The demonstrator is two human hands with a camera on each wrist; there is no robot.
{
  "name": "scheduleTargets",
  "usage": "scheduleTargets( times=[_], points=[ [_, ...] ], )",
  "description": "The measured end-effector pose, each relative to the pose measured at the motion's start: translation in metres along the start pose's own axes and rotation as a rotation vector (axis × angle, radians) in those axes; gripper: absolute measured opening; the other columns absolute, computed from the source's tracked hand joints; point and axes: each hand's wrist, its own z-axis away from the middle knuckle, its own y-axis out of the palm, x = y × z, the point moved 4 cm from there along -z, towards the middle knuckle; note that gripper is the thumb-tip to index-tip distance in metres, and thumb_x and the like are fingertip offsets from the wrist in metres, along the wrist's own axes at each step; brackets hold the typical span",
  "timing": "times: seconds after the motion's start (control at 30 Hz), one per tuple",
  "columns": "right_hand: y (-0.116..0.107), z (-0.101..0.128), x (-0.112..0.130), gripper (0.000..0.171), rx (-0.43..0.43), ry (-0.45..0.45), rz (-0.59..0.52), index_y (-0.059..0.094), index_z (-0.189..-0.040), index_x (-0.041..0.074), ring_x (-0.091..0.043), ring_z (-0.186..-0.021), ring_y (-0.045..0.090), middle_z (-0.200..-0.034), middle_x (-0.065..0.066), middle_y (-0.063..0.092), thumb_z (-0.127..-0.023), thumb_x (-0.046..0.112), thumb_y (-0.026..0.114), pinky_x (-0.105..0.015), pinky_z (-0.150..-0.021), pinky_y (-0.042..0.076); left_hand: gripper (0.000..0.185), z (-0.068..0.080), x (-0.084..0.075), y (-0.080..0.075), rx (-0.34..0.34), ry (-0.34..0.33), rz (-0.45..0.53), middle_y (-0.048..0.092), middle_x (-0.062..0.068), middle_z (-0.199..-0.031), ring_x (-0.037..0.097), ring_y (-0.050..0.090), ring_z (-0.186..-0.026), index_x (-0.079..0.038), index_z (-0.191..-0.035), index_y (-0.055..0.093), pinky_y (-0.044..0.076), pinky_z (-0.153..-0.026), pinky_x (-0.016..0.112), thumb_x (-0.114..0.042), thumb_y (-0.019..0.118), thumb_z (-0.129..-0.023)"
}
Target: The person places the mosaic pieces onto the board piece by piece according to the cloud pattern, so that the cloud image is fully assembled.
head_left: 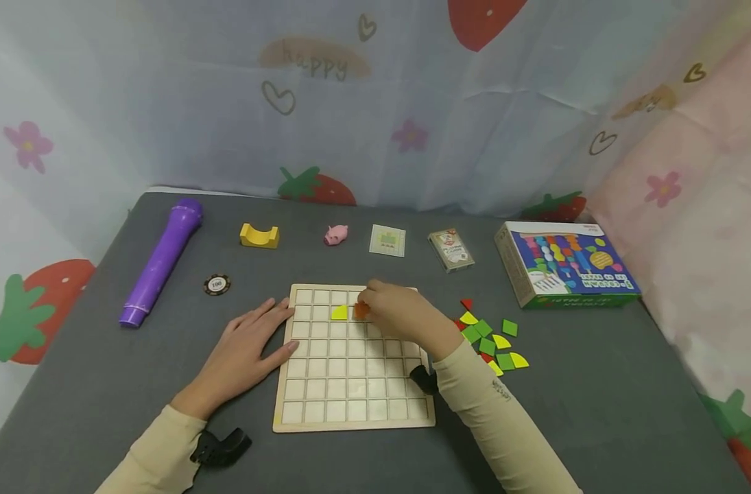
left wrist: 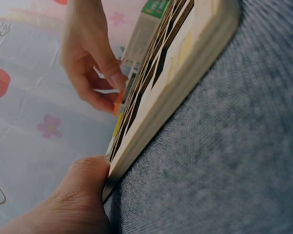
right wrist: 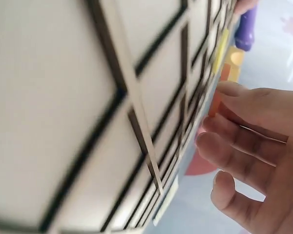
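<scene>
Orange piece pinched over wooden grid board, upper row.
L to R: left hand (head_left: 242, 357) lies flat on grey table (head_left: 597, 412), fingers straight & slightly apart, tips touching board's (head_left: 350, 401) left edge; yellow piece (head_left: 339, 313) sits in a 2nd-row cell; right hand (head_left: 400, 317) pinches orange piece (head_left: 361, 310) w/ fingertips in the cell just beside it; loose coloured pieces (head_left: 492, 339) lie right of board.
</scene>
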Motion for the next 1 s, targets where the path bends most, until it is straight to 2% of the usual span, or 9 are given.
scheduleTargets(
  times=[0.57, 0.77, 0.9, 1.0],
  points=[
    [0.005, -0.007, 0.005, 0.017, -0.001, 0.003, 0.004, 0.068, -0.108, 0.013, -0.012, -0.082, 0.057, -0.097, 0.000, 0.060, -0.092, 0.021, 0.066, -0.026, -0.074, 0.051, 0.061, 0.000, -0.001, 0.000, -0.010, 0.003, -0.017, 0.037, 0.005, -0.153, 0.028, 0.029, -0.143, -0.017, -0.145, 0.043, 0.026, -0.105, 0.055, -0.050, 0.053, -0.095],
    [0.007, -0.009, 0.006, 0.017, 0.034, 0.019, 0.009, 0.066, -0.109, 0.013, -0.012, -0.080, 0.054, -0.096, -0.001, 0.057, -0.094, 0.021, 0.062, -0.026, -0.073, 0.050, 0.062, 0.000, -0.001, 0.000, 0.001, -0.004, -0.013, 0.037, 0.005, -0.153, 0.028, 0.028, -0.143, -0.016, -0.146, 0.043, 0.026, -0.105, 0.055, -0.050, 0.053, -0.095],
    [0.002, -0.006, 0.003, 0.024, 0.019, 0.010, -0.018, 0.064, -0.115, 0.011, -0.013, -0.085, 0.058, -0.104, -0.002, 0.060, -0.094, 0.020, 0.064, -0.027, -0.076, 0.051, 0.062, 0.000, -0.001, 0.000, 0.002, -0.008, -0.009, 0.037, 0.005, -0.153, 0.028, 0.028, -0.143, -0.016, -0.146, 0.043, 0.025, -0.105, 0.055, -0.050, 0.053, -0.095],
    [-0.007, 0.005, -0.007, 0.031, -0.009, 0.031, -0.058, 0.061, -0.122, 0.010, -0.015, -0.091, 0.062, -0.114, -0.004, 0.060, -0.092, 0.018, 0.065, -0.031, -0.078, 0.052, 0.062, 0.000, 0.000, 0.000, 0.003, -0.006, -0.008, 0.037, 0.005, -0.153, 0.028, 0.028, -0.143, -0.017, -0.146, 0.042, 0.026, -0.105, 0.055, -0.051, 0.052, -0.095]
  ],
)
